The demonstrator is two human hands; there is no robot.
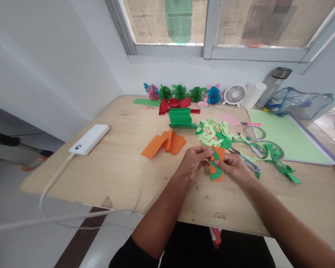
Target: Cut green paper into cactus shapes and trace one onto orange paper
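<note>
Between my two hands, just above the table, is an orange paper strip (221, 152) with a wavy green paper cutout (217, 174) lying against its face. My left hand (194, 160) pinches the upper left edge of the papers. From the right, my right hand (236, 165) has its thumb pressed on the green cutout, its fingers behind the orange strip. Folded orange paper strips (167, 143) lie to the left of my hands. A heap of light green curved paper cutouts (209, 130), with darker green ones among them, sits just beyond. Blue-handled scissors (251, 163) rest beside my right hand.
A folded green paper (180, 117) and red paper pieces (174, 105) lie farther back. Paper honeycomb figures (180, 92), a small white fan (235, 95) and a bottle (276, 83) line the wall. A white power bank (91, 139) with a cable lies left, a light green sheet (293, 137) right.
</note>
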